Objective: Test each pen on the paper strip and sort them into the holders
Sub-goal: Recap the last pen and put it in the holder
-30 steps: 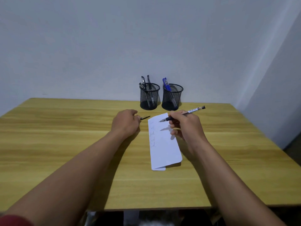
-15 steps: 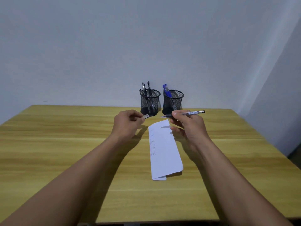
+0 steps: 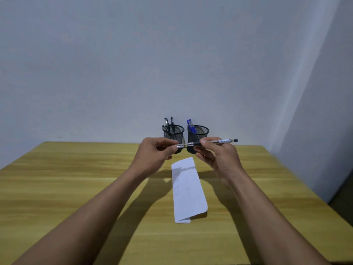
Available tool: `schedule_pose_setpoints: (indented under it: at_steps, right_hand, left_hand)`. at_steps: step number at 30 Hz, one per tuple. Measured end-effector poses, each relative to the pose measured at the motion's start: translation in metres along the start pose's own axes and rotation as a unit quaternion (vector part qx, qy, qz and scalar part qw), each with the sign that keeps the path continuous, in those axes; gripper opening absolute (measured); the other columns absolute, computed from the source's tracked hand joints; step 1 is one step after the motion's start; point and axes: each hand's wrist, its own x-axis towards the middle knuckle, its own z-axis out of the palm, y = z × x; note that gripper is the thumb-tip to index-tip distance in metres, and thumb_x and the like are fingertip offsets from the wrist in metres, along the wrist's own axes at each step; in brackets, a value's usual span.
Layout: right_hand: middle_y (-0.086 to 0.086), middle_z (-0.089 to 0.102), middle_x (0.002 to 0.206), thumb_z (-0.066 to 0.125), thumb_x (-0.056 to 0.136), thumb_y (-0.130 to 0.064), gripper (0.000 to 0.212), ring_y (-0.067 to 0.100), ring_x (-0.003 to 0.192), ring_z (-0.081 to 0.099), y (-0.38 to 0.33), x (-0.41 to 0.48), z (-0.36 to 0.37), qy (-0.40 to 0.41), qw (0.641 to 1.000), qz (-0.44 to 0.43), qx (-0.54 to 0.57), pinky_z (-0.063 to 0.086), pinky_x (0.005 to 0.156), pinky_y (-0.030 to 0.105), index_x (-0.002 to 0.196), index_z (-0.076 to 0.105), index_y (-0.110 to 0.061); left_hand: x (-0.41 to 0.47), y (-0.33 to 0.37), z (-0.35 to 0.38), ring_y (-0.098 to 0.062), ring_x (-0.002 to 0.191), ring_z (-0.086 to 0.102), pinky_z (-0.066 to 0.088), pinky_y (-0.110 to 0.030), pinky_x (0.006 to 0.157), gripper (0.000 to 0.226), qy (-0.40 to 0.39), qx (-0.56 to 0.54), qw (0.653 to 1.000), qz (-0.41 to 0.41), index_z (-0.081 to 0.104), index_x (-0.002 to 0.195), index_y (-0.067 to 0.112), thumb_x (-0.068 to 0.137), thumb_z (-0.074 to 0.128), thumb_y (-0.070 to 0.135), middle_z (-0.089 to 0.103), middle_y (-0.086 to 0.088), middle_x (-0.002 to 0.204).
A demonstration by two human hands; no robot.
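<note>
Holding the pen (image 3: 212, 142) flat above the paper strip (image 3: 188, 190), the right hand (image 3: 215, 155) pinched its barrel. The left hand (image 3: 154, 155) pinched the cap (image 3: 180, 146) at its tip, likely to close it before sorting into a holder (image 3: 198, 133).

Wooden table (image 3: 76, 188): paper strip (image 3: 188, 196), two mesh holders (image 3: 198, 134)
</note>
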Motion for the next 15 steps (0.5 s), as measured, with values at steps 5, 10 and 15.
schedule_pose_setpoints:
  at_steps: [5,10,15]
  right_hand:
    - [0.011,0.077,0.087,0.071,0.092,-0.005,0.007,0.030,0.096,0.075,-0.003,-0.006,0.004,-0.029,1.000,0.007,-0.005,0.061,0.084,0.032,0.087,0.069,-0.010]
    - [0.016,0.078,0.089,0.069,0.092,-0.002,0.003,0.032,0.094,0.075,-0.007,-0.011,0.007,-0.030,0.999,0.008,0.032,0.063,0.086,0.032,0.093,0.071,-0.003]
    - [0.019,0.077,0.088,0.070,0.090,0.001,0.007,0.032,0.085,0.076,-0.005,-0.013,0.011,-0.027,0.999,0.006,0.047,0.063,0.084,0.032,0.097,0.070,0.003]
  left_hand:
    - [-0.006,0.013,0.009,-0.027,0.092,0.073,0.061,-0.036,0.083,0.014,-0.027,-0.037,0.999,-0.003,0.076,0.103,0.005,0.090,0.070,0.006,0.076,-0.016,0.096]
    - [-0.008,0.023,0.014,-0.023,0.079,0.073,0.060,-0.032,0.079,0.010,-0.012,-0.087,0.996,-0.006,0.074,0.098,-0.001,0.090,0.067,0.000,0.074,-0.021,0.086]
    - [-0.010,0.028,0.016,-0.025,0.079,0.073,0.059,-0.028,0.077,0.010,0.000,-0.089,0.996,-0.010,0.073,0.097,-0.002,0.091,0.066,-0.003,0.074,-0.025,0.087]
